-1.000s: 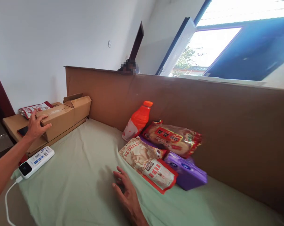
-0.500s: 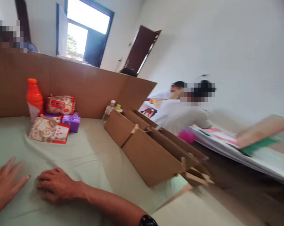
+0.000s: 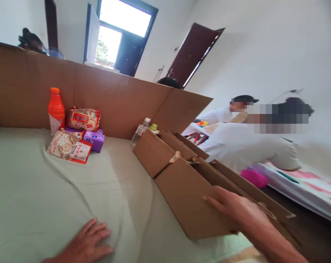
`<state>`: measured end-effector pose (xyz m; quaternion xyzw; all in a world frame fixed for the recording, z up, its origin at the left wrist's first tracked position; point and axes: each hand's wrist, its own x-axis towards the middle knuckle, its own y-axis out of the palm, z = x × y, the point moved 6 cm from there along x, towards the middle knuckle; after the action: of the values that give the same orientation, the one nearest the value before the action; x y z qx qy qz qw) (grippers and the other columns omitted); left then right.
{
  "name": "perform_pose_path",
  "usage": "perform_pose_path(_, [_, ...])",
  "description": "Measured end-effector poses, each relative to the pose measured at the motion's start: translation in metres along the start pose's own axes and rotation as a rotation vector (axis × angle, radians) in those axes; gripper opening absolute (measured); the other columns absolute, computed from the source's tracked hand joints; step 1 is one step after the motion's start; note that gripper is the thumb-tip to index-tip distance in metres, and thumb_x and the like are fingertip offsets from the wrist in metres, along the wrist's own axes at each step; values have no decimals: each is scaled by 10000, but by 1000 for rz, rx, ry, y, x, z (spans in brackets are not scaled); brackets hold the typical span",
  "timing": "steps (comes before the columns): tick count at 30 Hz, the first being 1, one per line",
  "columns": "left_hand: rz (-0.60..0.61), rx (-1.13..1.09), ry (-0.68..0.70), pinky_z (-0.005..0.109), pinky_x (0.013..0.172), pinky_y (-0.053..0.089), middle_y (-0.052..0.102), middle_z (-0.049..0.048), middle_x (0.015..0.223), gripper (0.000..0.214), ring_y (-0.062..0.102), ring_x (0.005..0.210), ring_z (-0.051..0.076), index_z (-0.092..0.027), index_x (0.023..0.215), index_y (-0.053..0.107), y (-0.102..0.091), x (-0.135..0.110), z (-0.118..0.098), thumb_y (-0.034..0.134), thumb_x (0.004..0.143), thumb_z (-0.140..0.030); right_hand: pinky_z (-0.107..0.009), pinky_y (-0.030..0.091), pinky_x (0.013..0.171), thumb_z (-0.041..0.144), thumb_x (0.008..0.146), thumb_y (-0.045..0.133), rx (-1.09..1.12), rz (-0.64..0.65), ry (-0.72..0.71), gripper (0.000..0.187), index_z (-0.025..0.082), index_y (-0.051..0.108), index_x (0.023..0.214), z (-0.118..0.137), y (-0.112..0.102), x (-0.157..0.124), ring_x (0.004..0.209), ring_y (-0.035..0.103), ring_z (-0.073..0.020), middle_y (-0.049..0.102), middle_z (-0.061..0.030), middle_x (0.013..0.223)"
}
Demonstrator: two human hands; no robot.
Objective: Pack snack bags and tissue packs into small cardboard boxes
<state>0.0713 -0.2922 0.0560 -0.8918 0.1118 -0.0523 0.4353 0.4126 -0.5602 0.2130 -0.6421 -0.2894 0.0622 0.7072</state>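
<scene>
Head view: creased cloth (image 3: 58,204) is being touched by the splayed left hand (image 3: 88,241), an angular cardboard box (image 3: 189,199) by the right hand (image 3: 238,208), grip unclear.

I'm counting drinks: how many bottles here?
2: an orange bottle behind the Squirrels bag, a clear bottle beside the far cardboard box. A partly hidden green cap may be another.

Your left hand (image 3: 90,241) could pass over the green cloth (image 3: 121,197) up to the snack pouch (image 3: 68,146); the cardboard panel (image 3: 113,98) stands behind, cardboard boxes (image 3: 187,197) wall off the right, their inner room hard to judge.
</scene>
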Motion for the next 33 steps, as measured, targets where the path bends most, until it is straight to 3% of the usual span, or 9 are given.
perform_pose_path(2, [-61, -90, -123, 544, 1207, 344, 424, 92, 1605, 661, 405, 1466, 349, -325, 1488, 482, -21, -10, 3, 644, 889, -553, -351, 432, 481, 332, 800, 700, 81, 130, -104, 154, 287, 659, 659, -1, 7, -9, 547, 688, -295, 709, -80, 603])
perform_pose_path(4, [-168, -133, -252, 527, 1198, 362, 367, 86, 1637, 741, 377, 1483, 338, -333, 1535, 397, -45, -24, 11, 671, 871, -515, -341, 452, 500, 363, 821, 684, 153, 84, -306, 73, 298, 703, 794, 27, -11, -26, 583, 704, -287, 731, -56, 647])
perform_pose_path(7, [-365, -151, -294, 571, 1221, 283, 319, 77, 1658, 829, 324, 1507, 344, -352, 1581, 270, -83, -47, 20, 676, 866, -459, -314, 465, 573, 321, 923, 588, 289, 3, -671, 105, 277, 669, 872, 109, -56, -61, 585, 680, -213, 721, -7, 680])
perform_pose_path(10, [-511, -159, -271, 633, 1212, 235, 211, 98, 1691, 1018, 262, 1522, 398, -365, 1611, 112, -114, -69, 23, 707, 818, -600, -301, 447, 685, 159, 967, 486, 358, 49, -909, 217, 235, 595, 796, 199, -82, -87, 620, 617, -161, 662, 14, 660])
perform_pose_path(14, [-578, -267, -263, 645, 1197, 254, 118, 95, 1712, 1191, 204, 1527, 445, -374, 1611, -19, -133, -99, 18, 720, 744, -719, -305, 376, 664, 30, 925, 445, 431, 114, -1138, 291, 210, 525, 710, 285, -87, -116, 599, 507, -148, 608, 4, 642])
perform_pose_path(17, [-615, -334, -303, 639, 1201, 252, 108, 105, 1711, 1195, 213, 1522, 452, -358, 1612, -28, -130, -118, 20, 719, 748, -711, -317, 388, 666, 192, 1020, 453, 461, 182, -1218, 297, 209, 564, 745, 311, -85, -126, 615, 518, -160, 628, -10, 684])
perform_pose_path(22, [-623, -338, -315, 670, 1196, 221, 128, 120, 1702, 1189, 208, 1523, 457, -368, 1607, -12, -127, -130, 30, 695, 733, -756, -361, 522, 771, 647, 1021, 218, 497, 189, -1096, 674, 198, 718, 962, 302, -92, -105, 801, 678, -227, 742, -97, 866])
perform_pose_path(28, [-603, -321, -346, 600, 1200, 294, 161, 107, 1702, 1138, 241, 1516, 440, -346, 1603, 14, -153, -134, 41, 693, 762, -703, -350, 603, 763, 562, 1000, 452, 685, 109, -809, 430, 290, 784, 994, 266, -87, -66, 858, 751, -243, 796, -70, 907])
perform_pose_path(33, [-595, -319, -363, 586, 1181, 340, 173, 94, 1702, 1087, 275, 1508, 429, -373, 1596, 16, -156, -143, 56, 713, 790, -584, -344, 584, 756, 535, 910, 609, 1164, -15, -256, 337, 245, 770, 856, 242, -44, -8, 809, 722, -224, 783, -80, 893])
